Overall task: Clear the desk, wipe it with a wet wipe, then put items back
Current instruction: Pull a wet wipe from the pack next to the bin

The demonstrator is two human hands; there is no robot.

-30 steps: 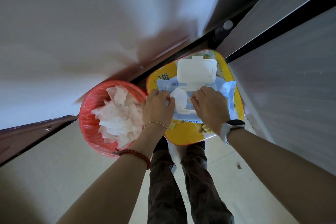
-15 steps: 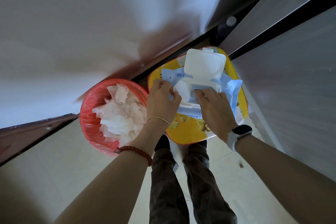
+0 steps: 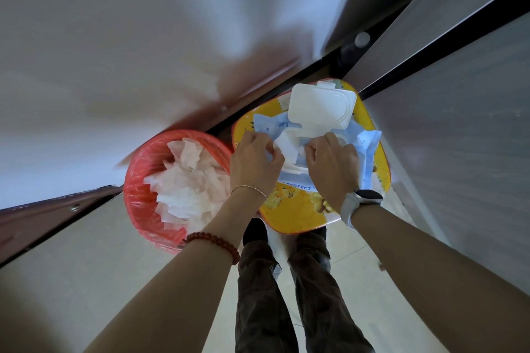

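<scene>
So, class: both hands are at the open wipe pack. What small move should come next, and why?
Probably the left hand draws the white wet wipe clear while the right hand steadies the blue wipe pack: its white flip lid stands open.

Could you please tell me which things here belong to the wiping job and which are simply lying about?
Belonging to the job:
- wet wipe pack, flip lid open
- wipe, pinched by the left hand
- right hand, holding the pack

Lying about:
- yellow stool under the pack
- red bin of used wipes
</scene>
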